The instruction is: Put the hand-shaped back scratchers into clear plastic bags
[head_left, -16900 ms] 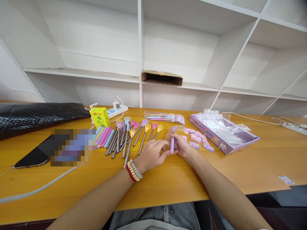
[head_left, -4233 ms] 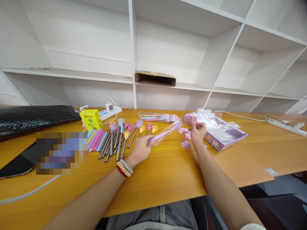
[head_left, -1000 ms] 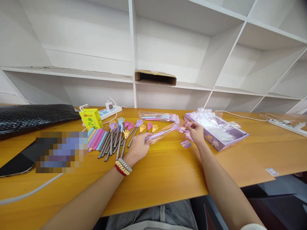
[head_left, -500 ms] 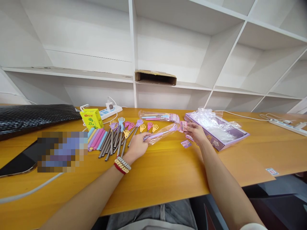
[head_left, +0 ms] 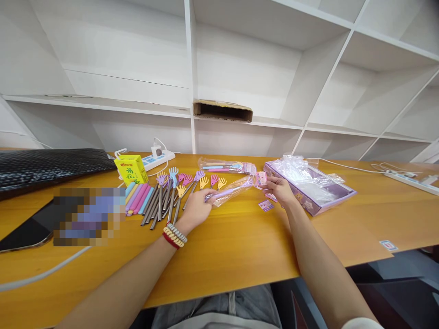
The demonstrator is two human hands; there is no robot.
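Note:
My left hand (head_left: 198, 208) is closed around the handle end of a purple back scratcher (head_left: 231, 190) in a clear plastic bag. Its hand-shaped head points right, towards my right hand (head_left: 279, 189), which pinches a small pink printed card (head_left: 261, 178) beside the bag's end. Under the right hand lie a purple card (head_left: 266, 205) and another card, partly hidden. Left of my left hand are several back scratcher rods (head_left: 160, 203) with coloured hand-shaped heads, and several pastel handles (head_left: 139, 198). Bagged back scratchers (head_left: 226, 166) lie behind.
A purple box (head_left: 310, 203) with clear plastic bags stands at the right. At the left are a yellow drink carton (head_left: 131, 169), a phone (head_left: 30, 226), a power strip (head_left: 159, 158) and a black textured bag (head_left: 51, 169). White shelves (head_left: 247, 59) rise behind, holding a cardboard box (head_left: 222, 111).
The pink card in my right hand has shifted slightly left and now faces the camera more, close to the bag's end. My left hand stays in place.

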